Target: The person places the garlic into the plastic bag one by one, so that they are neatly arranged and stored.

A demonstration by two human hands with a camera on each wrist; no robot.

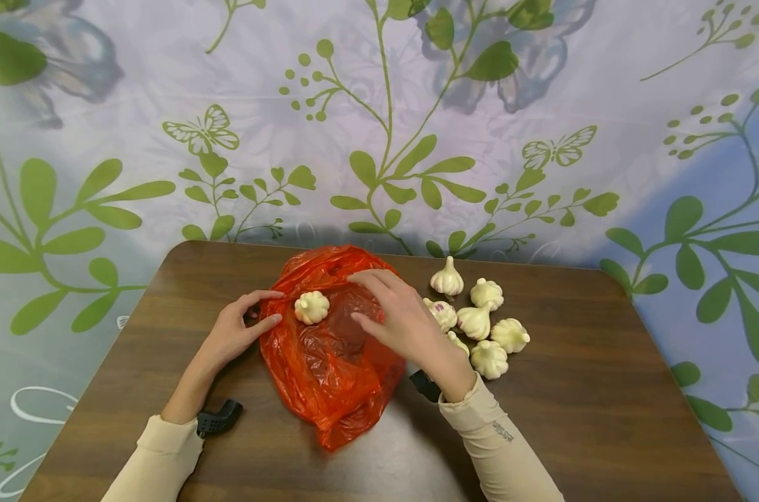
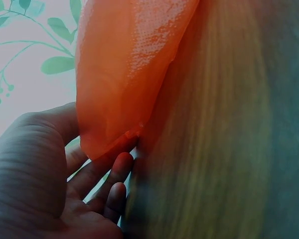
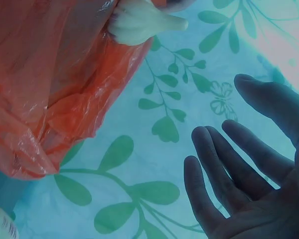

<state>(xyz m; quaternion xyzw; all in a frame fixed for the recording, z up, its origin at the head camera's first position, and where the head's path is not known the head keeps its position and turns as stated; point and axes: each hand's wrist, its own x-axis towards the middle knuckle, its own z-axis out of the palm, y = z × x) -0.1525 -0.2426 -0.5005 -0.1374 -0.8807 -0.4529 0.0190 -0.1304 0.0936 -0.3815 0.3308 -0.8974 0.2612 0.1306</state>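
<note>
A crumpled, translucent red plastic bag (image 1: 348, 376) lies on the table. One garlic bulb (image 1: 312, 307), uncovered, sits at the upper left of the bag; the right wrist view shows the same garlic bulb (image 3: 139, 22) against the red film. At the bag's left edge is my left hand (image 1: 231, 331), thumb and forefinger spread apart; the left wrist view has the film (image 2: 119, 74) between its thumb and fingers, without a visible pinch. Over the bag's right part hovers my right hand (image 1: 404, 317), fingers apart and slightly bent, holding nothing.
Several more garlic bulbs (image 1: 474, 322) lie grouped to the right of the bag, partly behind my right hand. The brown wooden table (image 1: 593, 404) ends at a wall covering (image 1: 329, 160) printed with green leaves and butterflies. Black wrist devices (image 1: 219, 418) sit under both wrists.
</note>
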